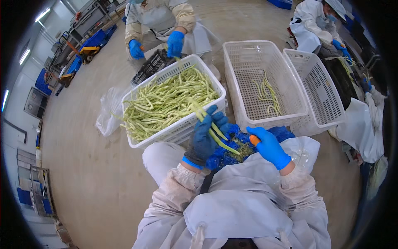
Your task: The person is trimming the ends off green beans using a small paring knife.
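Observation:
My left hand [203, 138], in a dark knit glove over a blue one, is closed around a few long green beans [220, 141], whose lower ends point toward my lap. My right hand [269, 147], in a blue glove, grips an orange-handled tool [255, 140]; its working end cannot be made out. Below and between my hands, blue plastic [217, 158] holds a heap of green trimmings [242, 148]. A white plastic crate [177, 130] full of green beans [164, 99] stands just beyond my left hand.
Ahead to the right stands a white crate [266, 119] with several long beans [269, 93] inside, beside another white crate [323, 90]. A co-worker [158, 21] sits opposite behind a black crate [152, 67]; another [311, 28] works at right. A clear plastic bag [108, 112] lies left.

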{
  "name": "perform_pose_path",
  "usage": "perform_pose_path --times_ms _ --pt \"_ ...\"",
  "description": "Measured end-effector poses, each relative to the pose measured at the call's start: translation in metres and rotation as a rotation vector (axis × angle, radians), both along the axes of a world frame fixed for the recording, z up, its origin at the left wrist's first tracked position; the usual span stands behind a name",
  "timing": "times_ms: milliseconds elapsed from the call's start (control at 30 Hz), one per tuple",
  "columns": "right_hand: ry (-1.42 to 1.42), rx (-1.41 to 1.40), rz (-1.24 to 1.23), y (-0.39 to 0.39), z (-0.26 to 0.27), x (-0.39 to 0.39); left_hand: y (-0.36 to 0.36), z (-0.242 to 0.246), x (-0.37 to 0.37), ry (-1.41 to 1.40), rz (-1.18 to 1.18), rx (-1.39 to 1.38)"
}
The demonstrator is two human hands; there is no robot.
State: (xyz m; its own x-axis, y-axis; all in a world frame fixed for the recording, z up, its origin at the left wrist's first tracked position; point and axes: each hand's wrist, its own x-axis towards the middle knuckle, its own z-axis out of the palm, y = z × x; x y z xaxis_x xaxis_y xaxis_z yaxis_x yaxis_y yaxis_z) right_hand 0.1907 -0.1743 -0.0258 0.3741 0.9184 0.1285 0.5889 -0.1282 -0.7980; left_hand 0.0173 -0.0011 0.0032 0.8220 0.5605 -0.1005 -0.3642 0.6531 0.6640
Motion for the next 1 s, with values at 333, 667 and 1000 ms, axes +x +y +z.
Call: perform_pose_path --times_ms 333,667,1000 --pt "0.617 -0.018 0.118 0.025 0.011 -0.026 -0.016 -0.007 0.007 -0.285 0.027 -0.217" --pt "0.373 -0.071 0.084 0.032 -0.003 -0.041 -0.024 -0.021 0.001 -0.157 0.035 -0.082" --pt "-0.523 -0.179 0.373 0.031 0.008 -0.035 -0.011 -0.014 -0.004 0.147 -0.13 0.026"
